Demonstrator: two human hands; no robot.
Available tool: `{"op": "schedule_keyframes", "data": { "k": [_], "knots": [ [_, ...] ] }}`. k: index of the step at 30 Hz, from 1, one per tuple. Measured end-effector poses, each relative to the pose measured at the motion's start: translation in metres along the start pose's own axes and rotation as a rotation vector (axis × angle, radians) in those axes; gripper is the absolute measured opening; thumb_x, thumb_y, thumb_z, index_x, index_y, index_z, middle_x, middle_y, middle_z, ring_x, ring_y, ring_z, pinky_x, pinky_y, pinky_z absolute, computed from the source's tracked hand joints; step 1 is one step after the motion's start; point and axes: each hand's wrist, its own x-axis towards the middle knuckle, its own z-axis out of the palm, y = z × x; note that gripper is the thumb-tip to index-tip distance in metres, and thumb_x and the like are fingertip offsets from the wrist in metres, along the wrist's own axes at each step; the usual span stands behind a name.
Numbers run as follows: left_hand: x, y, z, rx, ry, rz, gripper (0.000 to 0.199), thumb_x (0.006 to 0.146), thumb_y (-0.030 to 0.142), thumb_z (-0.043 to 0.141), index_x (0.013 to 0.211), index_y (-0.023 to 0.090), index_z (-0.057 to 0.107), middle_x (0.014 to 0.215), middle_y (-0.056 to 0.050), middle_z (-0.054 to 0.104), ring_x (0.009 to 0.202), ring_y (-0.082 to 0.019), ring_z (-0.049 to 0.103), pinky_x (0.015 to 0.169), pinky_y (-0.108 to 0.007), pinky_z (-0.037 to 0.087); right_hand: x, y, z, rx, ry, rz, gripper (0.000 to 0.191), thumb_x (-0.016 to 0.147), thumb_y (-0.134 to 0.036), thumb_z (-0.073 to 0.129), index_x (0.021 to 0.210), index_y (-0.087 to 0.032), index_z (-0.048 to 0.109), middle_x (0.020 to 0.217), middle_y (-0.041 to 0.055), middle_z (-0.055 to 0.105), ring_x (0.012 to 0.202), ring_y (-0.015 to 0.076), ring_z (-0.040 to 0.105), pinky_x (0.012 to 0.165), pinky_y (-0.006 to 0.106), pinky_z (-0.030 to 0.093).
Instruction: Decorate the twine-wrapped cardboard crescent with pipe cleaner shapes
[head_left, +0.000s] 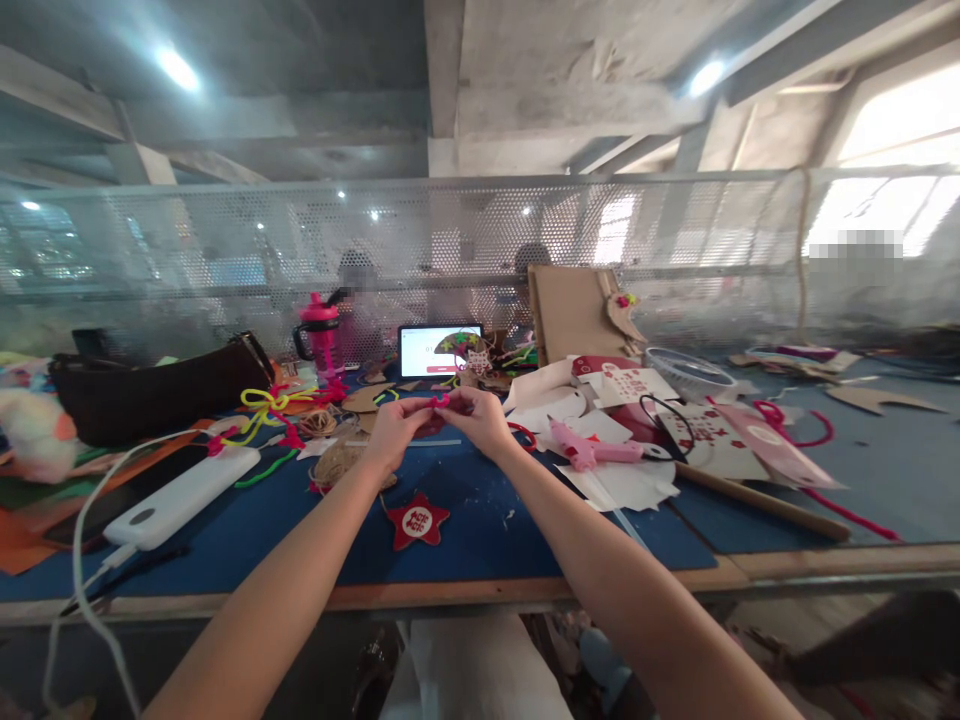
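Observation:
Both hands meet above the blue mat, near the middle of the view. A small pink piece point(441, 401) is pinched between their fingertips; it looks like bent fuzzy wire, though its exact shape is too small to tell. My left hand point(395, 430) grips it from the left, and my right hand point(478, 420) from the right. Below them on the mat lies a red star point(418, 521) with a white round label and a string at its upper left. A ball of brown twine point(339, 467) sits just left of my left hand.
A white power bank point(182, 497) with a cable lies left. A pink glue gun point(600, 447) rests on papers at right, beside a cardboard tube point(761, 502). Behind stand a pink bottle point(321, 338), a lit tablet point(420, 352) and cardboard point(566, 312).

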Motion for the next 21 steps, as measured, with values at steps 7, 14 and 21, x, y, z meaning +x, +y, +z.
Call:
{"op": "schedule_keyframes", "data": {
  "k": [7,14,21],
  "knots": [
    [-0.001,0.003,-0.001,-0.004,0.018,-0.032,0.026,0.059,0.033,0.075,0.075,0.014,0.069,0.065,-0.004,0.071,0.063,-0.02,0.068,0.069,-0.033,0.054,0.001,-0.004,-0.002,-0.225,0.01,-0.017,0.015,0.076,-0.032,0.059,0.082,-0.019,0.066,0.069,0.0024,0.065,0.062,0.0159,0.058,0.061,0.026,0.041],
    [0.002,0.001,-0.003,-0.054,0.031,-0.06,0.026,0.054,0.029,0.076,0.072,0.013,0.067,0.063,-0.004,0.07,0.06,-0.018,0.066,0.064,-0.029,0.052,0.004,0.0,-0.002,-0.085,-0.016,-0.05,0.01,0.078,-0.026,0.054,0.079,-0.019,0.061,0.073,0.0015,0.066,0.068,0.0153,0.059,0.066,0.025,0.042],
    [0.0,0.006,-0.003,-0.162,0.086,-0.112,0.019,0.057,0.025,0.074,0.07,0.013,0.068,0.066,-0.005,0.071,0.067,-0.019,0.068,0.068,-0.03,0.053,0.008,0.01,-0.001,0.193,0.071,0.066,0.017,0.08,-0.034,0.052,0.078,-0.018,0.055,0.066,0.0002,0.063,0.061,0.0131,0.058,0.063,0.025,0.045]
  ]
}}
